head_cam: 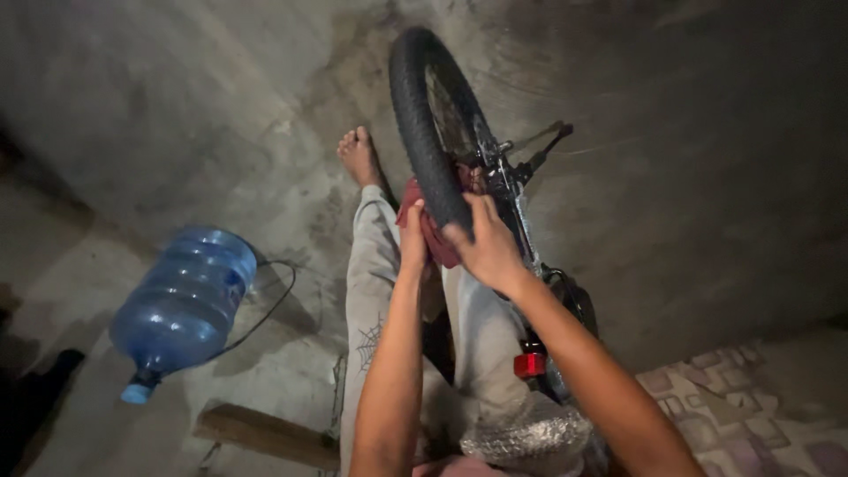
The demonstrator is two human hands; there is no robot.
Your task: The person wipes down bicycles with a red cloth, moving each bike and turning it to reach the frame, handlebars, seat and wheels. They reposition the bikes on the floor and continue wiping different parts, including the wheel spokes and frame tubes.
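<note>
Head view, dim light, concrete floor (177, 115).

Tyre (430, 124): black, knobbly, upright, running from the top centre of the frame down to your hands at centre. It belongs to a bike whose frame (521, 221) shows just right of it; spokes visible inside the rim. Red reflector (530, 364) sits lower on the bike, right of centre.

Left hand (412, 237): fingers closed around a red cloth (436, 240), pressed against the left side of the tyre. The cloth is bunched between the hand and the rubber and shows on both sides of the tread.

Right hand (486, 247): laid over the tyre from the right, fingers curled on the tread, touching the cloth edge. Whether it grips the cloth or only the tyre, you cannot tell from this angle.

Your leg in pale trousers (371, 283) stretches up the frame left of the tyre, bare foot (359, 155) flat on the floor beside the wheel.

Surroundings: large blue water bottle (184, 305) lying on its side at lower left, well apart from the bike; a thin dark cable (269, 305) curves past it. Wooden plank (265, 435) at bottom left of centre. Patterned mat (742, 406) at lower right.
</note>
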